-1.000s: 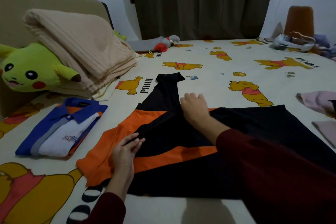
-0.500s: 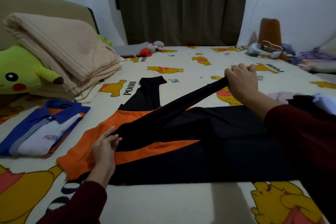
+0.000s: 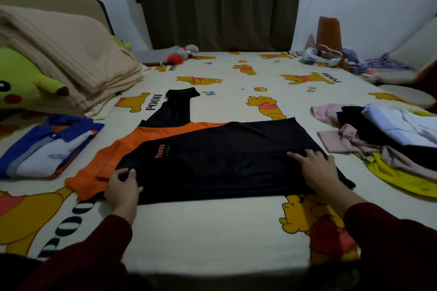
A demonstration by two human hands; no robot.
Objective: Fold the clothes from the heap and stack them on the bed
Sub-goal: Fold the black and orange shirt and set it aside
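Note:
A black and orange shirt [image 3: 212,156] lies spread across the bed [image 3: 212,231] in front of me, a small orange logo facing up and one black sleeve pointing away. My left hand [image 3: 123,186] is at the near left edge, where orange meets black, its fingers curled and pinching the fabric. My right hand [image 3: 314,168] rests flat with spread fingers on the near right corner. A folded blue, white and orange polo [image 3: 47,149] lies to the left. The heap of unfolded clothes [image 3: 383,132] sits to the right.
A folded beige blanket [image 3: 71,59] and a yellow plush toy [image 3: 21,87] fill the far left. A small plush [image 3: 184,53] and a white headset [image 3: 321,58] lie at the far edge by the curtain. A yellow cloth [image 3: 402,179] lies under the heap.
My right hand has put down the black sleeve it held stretched to the right and come back to the near right corner. Black cloth now covers the lower orange stripe. The left hand stayed in place.

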